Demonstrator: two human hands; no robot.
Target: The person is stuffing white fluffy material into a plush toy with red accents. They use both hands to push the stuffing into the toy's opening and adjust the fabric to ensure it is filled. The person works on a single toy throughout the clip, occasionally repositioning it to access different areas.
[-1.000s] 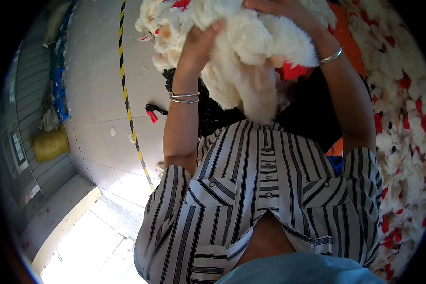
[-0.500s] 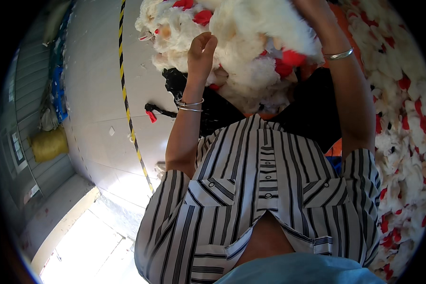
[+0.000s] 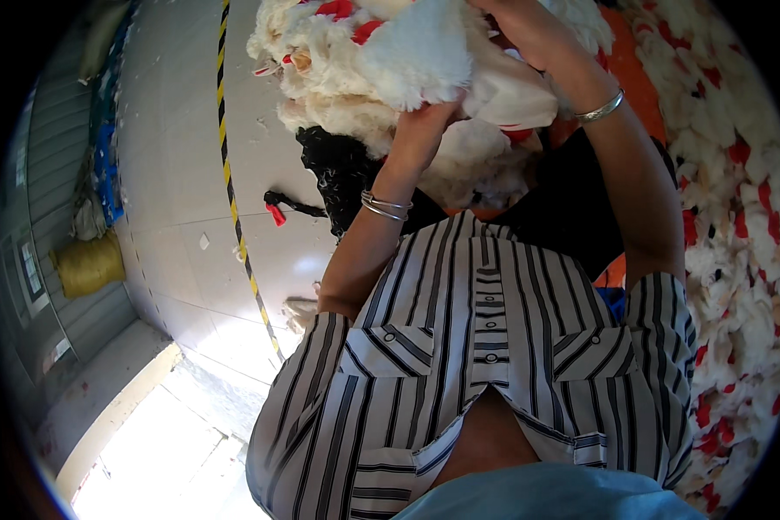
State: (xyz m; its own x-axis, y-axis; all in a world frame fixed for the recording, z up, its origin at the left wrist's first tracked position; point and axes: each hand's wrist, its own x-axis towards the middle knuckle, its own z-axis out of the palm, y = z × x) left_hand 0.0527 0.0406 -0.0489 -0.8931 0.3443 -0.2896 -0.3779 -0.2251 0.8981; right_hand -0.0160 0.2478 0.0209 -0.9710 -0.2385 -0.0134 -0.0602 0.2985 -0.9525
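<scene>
In front of me is a heap of white and cream plush pieces [image 3: 329, 95] with red patches. A white furry plush piece [image 3: 420, 56] lies across the top of it. My left hand [image 3: 426, 130] grips that piece at its lower edge, the fingertips hidden by the fur. My right hand [image 3: 533, 35] is at the upper right, its fingers closed on the same piece near the picture's top edge. Between the hands, the smooth pale backing [image 3: 511, 91] of the piece shows.
Many more plush pieces [image 3: 737, 303] with red patches cover the right side. Left of the heap run a grey floor [image 3: 173, 130] and a black-and-yellow tape line [image 3: 228, 165]. A black strap with a red end [image 3: 276, 213] lies there. A yellow sack [image 3: 88, 264] stands far left.
My left hand has moved right and taken hold of the plush piece's edge. My right hand has shifted left, and the piece has turned so its pale backing shows.
</scene>
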